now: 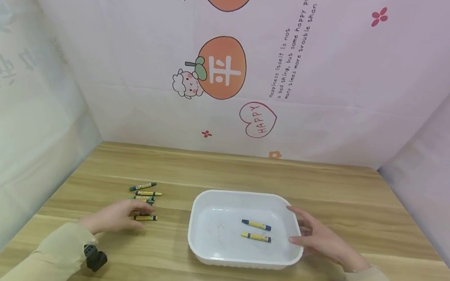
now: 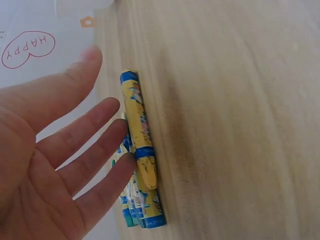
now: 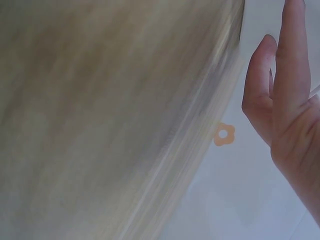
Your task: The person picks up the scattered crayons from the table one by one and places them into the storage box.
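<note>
The left grip (image 1: 118,215) is loose, with its thumb held away from the fingers, and it holds nothing. Just beside its fingertips lies the nearest crayon (image 1: 146,218), yellow with blue bands; whether they touch it, I cannot tell. Farther ahead of this grip, other crayons (image 1: 148,193) lie close together on the wooden counter (image 1: 173,167). The white tray (image 1: 209,216) stands between the two grips, well apart from the left one. The right grip (image 1: 321,240) is at the tray's right side, its thumb and forefinger reaching over the rim; whether it pinches the rim or only rests there, I cannot tell. Inside the tray, to the left of the right grip, lie a dark blue crayon (image 1: 256,225) and a yellow crayon (image 1: 255,237), near each other and apart
</note>
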Demonstrator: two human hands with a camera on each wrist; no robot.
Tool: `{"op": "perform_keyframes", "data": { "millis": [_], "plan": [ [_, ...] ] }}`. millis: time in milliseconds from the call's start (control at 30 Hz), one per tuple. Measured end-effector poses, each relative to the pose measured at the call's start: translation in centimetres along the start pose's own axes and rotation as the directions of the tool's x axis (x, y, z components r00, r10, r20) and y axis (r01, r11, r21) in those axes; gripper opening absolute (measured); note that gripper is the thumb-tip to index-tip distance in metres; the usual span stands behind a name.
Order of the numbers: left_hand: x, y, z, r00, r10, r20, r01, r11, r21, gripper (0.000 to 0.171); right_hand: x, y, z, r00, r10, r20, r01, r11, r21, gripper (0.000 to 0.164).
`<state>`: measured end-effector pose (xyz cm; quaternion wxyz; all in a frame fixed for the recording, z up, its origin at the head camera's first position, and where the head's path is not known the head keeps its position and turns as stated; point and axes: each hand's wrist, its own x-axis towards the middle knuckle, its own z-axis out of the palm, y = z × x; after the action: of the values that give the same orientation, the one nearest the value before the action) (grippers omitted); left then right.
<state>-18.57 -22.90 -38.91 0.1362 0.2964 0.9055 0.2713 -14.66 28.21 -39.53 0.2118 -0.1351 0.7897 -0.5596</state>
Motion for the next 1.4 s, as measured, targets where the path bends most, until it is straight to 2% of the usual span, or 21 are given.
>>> {"op": "perform_keyframes", "data": {
  "millis": [133,400,500,600,767,900,1200,1400],
  "plan": [
    [-0.2,-0.3,0.2,1.000,0.000,0.003,0.000,1.000,-0.008,0.043,0.0,-0.1,0.0,1.000,-0.007,0.009,0.007,1.000,0.009,0.085],
    [-0.3,-0.7,0.8,0.999,0.022,-0.040,-0.021,0.999,0.029,0.037,0.0,-0.1,0.0,1.000,-0.005,0.013,0.005,1.000,0.027,0.085],
    [-0.3,-0.9,1.1,0.998,0.027,-0.052,-0.023,0.997,0.075,0.037,0.0,-0.2,0.0,1.000,-0.003,0.012,0.002,0.999,0.035,0.086],
    [-0.2,-1.1,1.6,0.999,0.005,-0.053,0.001,0.994,0.110,0.038,0.0,-0.3,0.1,1.000,0.000,0.010,0.000,0.999,0.037,0.086],
    [-0.2,-0.8,2.0,0.998,-0.051,-0.038,0.054,0.995,0.087,0.040,-0.1,-0.4,0.1,1.000,-0.005,0.012,0.004,0.999,0.033,0.087],
    [-0.3,-0.8,2.1,0.998,-0.055,-0.038,0.058,0.995,0.082,0.039,-0.1,-0.5,0.1,1.000,-0.001,0.013,0.001,0.999,0.033,0.086],
    [0.2,-1.1,1.8,0.999,-0.042,-0.028,0.043,0.997,0.065,0.036,0.0,-0.4,-0.1,1.000,-0.001,0.007,0.000,0.999,0.036,0.086],
    [0.9,-0.4,1.3,0.999,-0.010,-0.036,0.012,0.999,0.051,0.038,-0.1,-0.3,0.0,1.000,0.002,0.016,-0.003,0.999,0.042,0.086]
  ]
}}
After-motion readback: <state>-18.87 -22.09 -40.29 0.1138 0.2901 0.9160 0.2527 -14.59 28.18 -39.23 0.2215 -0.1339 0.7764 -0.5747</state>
